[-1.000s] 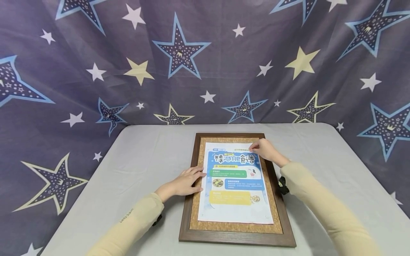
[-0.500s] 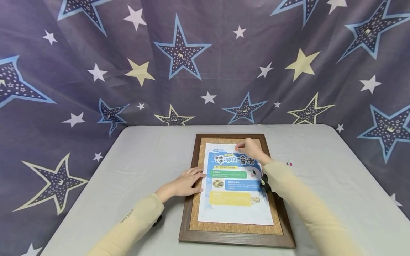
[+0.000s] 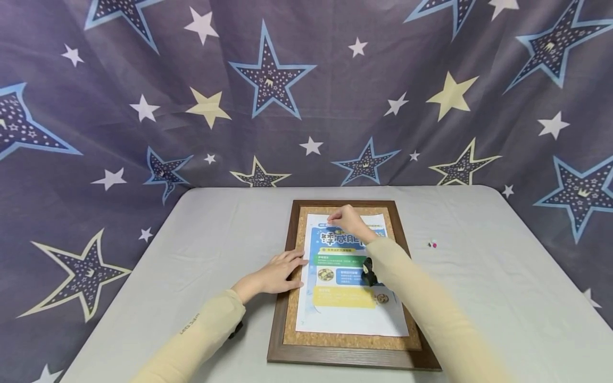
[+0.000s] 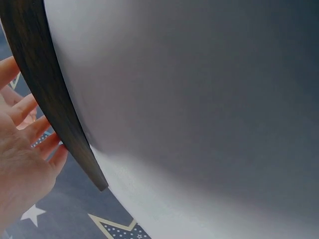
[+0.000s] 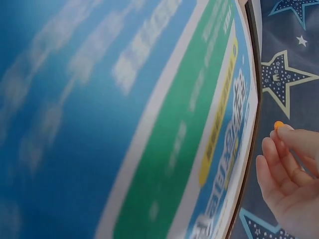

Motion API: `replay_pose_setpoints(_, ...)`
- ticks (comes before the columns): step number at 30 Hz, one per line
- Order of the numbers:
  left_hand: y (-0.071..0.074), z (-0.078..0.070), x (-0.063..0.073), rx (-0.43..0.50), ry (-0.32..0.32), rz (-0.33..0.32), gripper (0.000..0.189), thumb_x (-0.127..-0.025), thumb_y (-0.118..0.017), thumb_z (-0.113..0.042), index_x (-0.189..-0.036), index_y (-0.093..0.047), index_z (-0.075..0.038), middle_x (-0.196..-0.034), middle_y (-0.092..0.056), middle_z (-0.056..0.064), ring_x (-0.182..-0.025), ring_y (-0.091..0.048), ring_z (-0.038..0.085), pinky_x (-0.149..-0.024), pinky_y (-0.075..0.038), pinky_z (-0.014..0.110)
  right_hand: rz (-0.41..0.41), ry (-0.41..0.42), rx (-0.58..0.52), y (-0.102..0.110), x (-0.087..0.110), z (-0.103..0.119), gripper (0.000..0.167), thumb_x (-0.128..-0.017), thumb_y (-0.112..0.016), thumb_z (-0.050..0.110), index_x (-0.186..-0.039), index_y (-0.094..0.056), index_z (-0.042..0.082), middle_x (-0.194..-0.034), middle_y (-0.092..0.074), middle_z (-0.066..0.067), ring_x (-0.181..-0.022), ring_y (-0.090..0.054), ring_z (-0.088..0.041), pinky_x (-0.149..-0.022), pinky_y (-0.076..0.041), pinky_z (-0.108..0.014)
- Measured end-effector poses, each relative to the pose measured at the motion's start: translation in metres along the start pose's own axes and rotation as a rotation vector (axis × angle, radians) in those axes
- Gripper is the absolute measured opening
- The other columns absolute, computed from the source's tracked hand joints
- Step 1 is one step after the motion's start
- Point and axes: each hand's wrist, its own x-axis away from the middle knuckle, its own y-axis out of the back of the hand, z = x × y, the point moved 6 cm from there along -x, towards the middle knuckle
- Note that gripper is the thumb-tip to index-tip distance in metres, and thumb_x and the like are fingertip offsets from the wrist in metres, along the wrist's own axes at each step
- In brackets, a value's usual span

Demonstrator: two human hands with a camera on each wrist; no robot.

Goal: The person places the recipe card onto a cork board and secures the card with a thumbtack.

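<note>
Over the poster (image 3: 342,290), left hand (image 3: 275,274) spread, my right hand (image 3: 348,219) seemingly positions a pinched orange piece (image 5: 278,125), likely needing firm pressing next.

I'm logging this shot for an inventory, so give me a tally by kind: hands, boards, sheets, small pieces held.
Hands: 2 (left hand, right hand)
Framed cork board: 1
Printed sheet: 1
Orange piece pinched in the right hand: 1
Total: 5
Left out: tiny bits on the table, too small to count.
</note>
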Motion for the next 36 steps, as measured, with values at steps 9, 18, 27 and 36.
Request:
replay_pose_setpoints(9,0.000,0.000,0.000,0.009,-0.001,-0.002,0.053,-0.088,-0.053,-0.032,-0.132,-0.039,-0.005,-0.142,-0.024,0.017,-0.130,-0.019,0.033,-0.102,-0.017,0.050,-0.051,0.019,-0.059,-0.057,-0.066,-0.083,0.015,-0.080,-0.066,0.025,-0.082,-0.072,0.012,-0.079,-0.068,-0.001,-0.069,-0.061,-0.014,-0.063,-0.048,-0.026)
replay_pose_setpoints(18,0.000,0.002,0.001,0.003,-0.003,-0.002,0.053,-0.088,-0.051,-0.033,-0.132,-0.039,-0.005,-0.142,-0.023,0.016,-0.130,-0.019,0.032,-0.102,-0.018,0.051,-0.083,-0.090,-0.063,-0.038,-0.019,0.002,0.010,-0.080,-0.064,0.009,-0.080,-0.071,0.001,-0.082,-0.067,-0.012,-0.075,-0.062,-0.022,-0.068,-0.049,-0.032)
replay_pose_setpoints(27,0.000,0.000,0.001,0.000,0.004,0.006,0.054,-0.089,-0.051,-0.034,-0.133,-0.038,-0.006,-0.142,-0.023,0.016,-0.130,-0.018,0.032,-0.102,-0.017,0.050,-0.201,0.087,-0.108,-0.103,-0.102,-0.128,0.020,-0.069,-0.071,0.043,-0.069,-0.072,0.022,-0.068,-0.066,0.007,-0.064,-0.059,-0.007,-0.060,-0.047,-0.023)
replay_pose_setpoints(36,-0.001,0.000,0.000,-0.006,0.003,0.002,0.054,-0.088,-0.051,-0.034,-0.133,-0.039,-0.005,-0.142,-0.023,0.016,-0.130,-0.019,0.032,-0.102,-0.018,0.050,-0.216,-0.003,-0.042,-0.122,-0.122,-0.155,0.013,-0.071,-0.072,0.035,-0.072,-0.072,0.022,-0.070,-0.067,0.006,-0.068,-0.060,-0.009,-0.067,-0.046,-0.024)
